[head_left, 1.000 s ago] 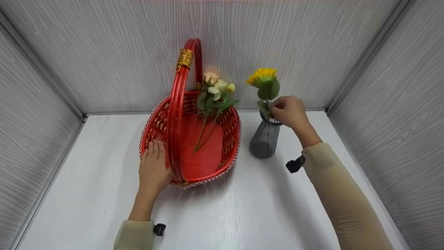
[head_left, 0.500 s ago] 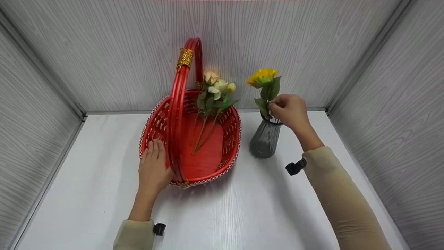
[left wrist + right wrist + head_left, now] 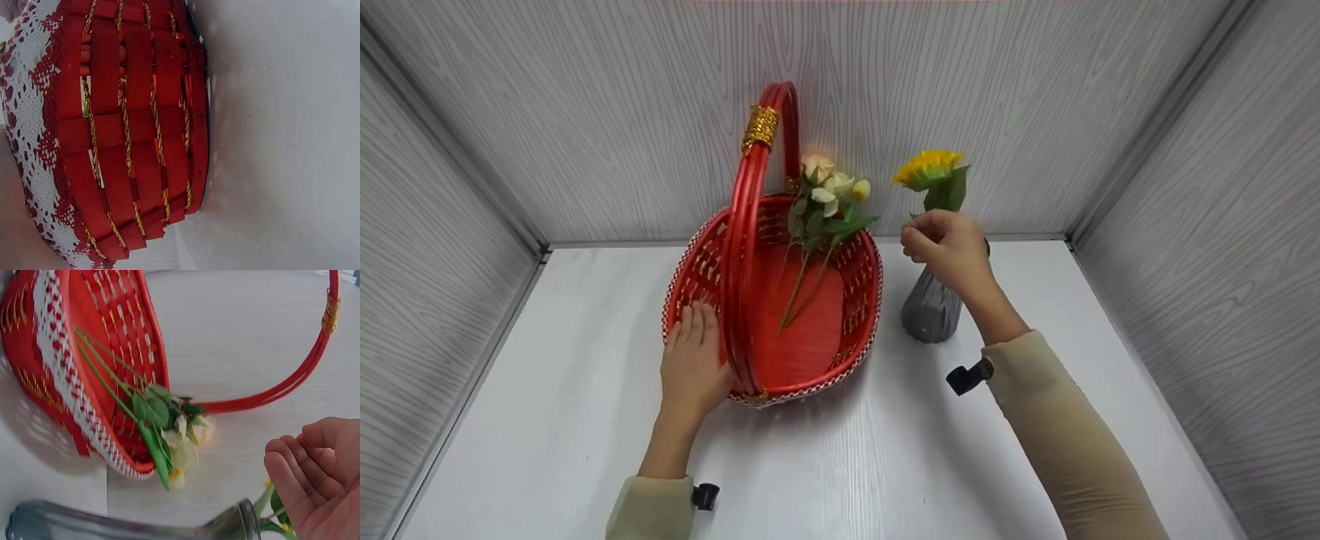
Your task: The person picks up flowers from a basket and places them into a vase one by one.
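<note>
Left hand [image 3: 692,367], fingers straight, rests over the left rim of the red basket [image 3: 799,356], beside its handle [image 3: 741,247]. Pale flowers [image 3: 832,187] lean inside the basket, heads at the far rim, stem ends on its floor. Grey vase [image 3: 930,315] stands upright on the table [image 3: 840,472] just right of the basket, sunflower [image 3: 930,171] in it. Right hand [image 3: 949,247], fingers loosely bent, nothing gripped, hangs near the vase mouth; contact with the stem cannot be told

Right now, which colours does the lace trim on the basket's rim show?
The lace trim is white and red, clearest in the left wrist view.
</note>
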### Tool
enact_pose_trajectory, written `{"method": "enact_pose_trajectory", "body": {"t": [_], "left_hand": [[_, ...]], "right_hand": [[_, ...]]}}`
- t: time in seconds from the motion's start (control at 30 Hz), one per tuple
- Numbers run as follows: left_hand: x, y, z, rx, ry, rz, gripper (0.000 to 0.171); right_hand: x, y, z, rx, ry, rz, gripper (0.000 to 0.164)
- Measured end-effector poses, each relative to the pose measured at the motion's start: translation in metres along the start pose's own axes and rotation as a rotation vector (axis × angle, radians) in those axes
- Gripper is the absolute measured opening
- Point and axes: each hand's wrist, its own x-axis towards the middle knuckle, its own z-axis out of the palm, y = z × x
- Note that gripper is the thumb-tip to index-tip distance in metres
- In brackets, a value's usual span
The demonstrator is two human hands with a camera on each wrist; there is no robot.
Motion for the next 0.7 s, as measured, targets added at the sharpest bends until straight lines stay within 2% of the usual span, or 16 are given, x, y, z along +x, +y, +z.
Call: {"method": "enact_pose_trajectory", "body": {"t": [0.27,0.4,0.53,0.7], "left_hand": [[0.001,0.000,0.000,0.005,-0.012,-0.011,0.076],[0.000,-0.001,0.000,0.013,-0.002,-0.011,0.076],[0.001,0.000,0.002,0.023,-0.001,-0.005,0.076],[0.001,-0.001,0.002,0.022,0.017,-0.003,0.076]], "right_hand": [[-0.004,-0.001,0.037,0.105,-0.030,-0.041,0.017],[-0.004,0.002,0.057,0.159,-0.043,-0.020,0.018],[-0.003,0.011,0.073,0.234,-0.055,0.062,0.018],[-0.001,0.023,0.090,0.393,-0.065,0.195,0.019]]}}
